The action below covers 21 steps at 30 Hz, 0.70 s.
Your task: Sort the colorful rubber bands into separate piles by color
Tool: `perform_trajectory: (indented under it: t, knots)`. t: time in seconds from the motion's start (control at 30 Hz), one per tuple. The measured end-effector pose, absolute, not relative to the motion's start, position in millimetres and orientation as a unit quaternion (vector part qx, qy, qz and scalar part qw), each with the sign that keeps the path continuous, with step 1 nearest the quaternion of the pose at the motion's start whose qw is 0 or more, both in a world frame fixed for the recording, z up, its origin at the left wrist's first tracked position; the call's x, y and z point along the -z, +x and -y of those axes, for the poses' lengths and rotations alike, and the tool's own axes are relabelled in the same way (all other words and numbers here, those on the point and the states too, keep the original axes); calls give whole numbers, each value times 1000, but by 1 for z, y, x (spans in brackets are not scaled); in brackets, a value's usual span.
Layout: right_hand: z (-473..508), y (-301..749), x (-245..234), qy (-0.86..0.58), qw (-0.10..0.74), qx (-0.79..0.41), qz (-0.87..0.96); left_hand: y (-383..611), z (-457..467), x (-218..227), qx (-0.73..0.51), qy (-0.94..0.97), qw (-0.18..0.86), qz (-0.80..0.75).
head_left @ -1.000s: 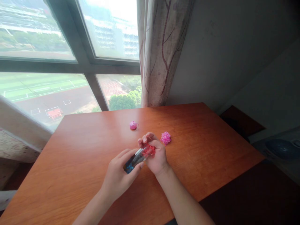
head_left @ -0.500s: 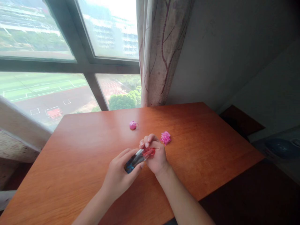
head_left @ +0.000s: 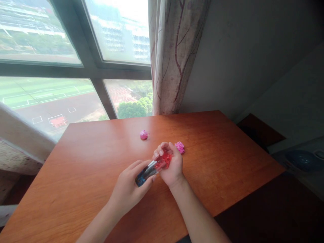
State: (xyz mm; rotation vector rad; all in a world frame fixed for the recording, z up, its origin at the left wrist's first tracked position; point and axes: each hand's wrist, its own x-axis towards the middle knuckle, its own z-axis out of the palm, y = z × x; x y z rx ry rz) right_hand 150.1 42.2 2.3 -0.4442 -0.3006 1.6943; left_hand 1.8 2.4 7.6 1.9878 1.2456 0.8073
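Observation:
My left hand (head_left: 129,185) is wrapped round a clear container (head_left: 146,173) with dark blue at its lower end. The container is tilted, its upper end at the palm of my right hand (head_left: 173,168). In that palm, cupped and turned up with the fingers curled, lies a clump of small red pieces (head_left: 166,159); their exact kind is too blurred to tell. Some red also shows at the container's mouth. Just beyond my right hand is a pile of thin pink loops (head_left: 180,147), partly hidden by the fingers. Farther back sits a small pink domed piece (head_left: 143,135) with a thin loop beside it.
Everything is on or over a brown wooden table (head_left: 88,168). Behind it are a window (head_left: 93,71) and a patterned curtain (head_left: 172,60). A dark surface (head_left: 273,209) lies beyond the table's right front edge.
My right hand has opened its palm upward and moved slightly right and up. More of the red pieces now show in it. The left hand and container have shifted only slightly.

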Motion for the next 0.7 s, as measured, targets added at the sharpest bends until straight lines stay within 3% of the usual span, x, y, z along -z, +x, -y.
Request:
perform_trajectory:
  t: [0.33, 0.7]
  knots:
    - [-46, 156, 2, -239, 604, -749, 126, -4, -1, -9, -268, 776, 355, -448]
    - [-44, 147, 5, -235, 646, -706, 172, 0, -3, -12, -296, 757, 358, -460]
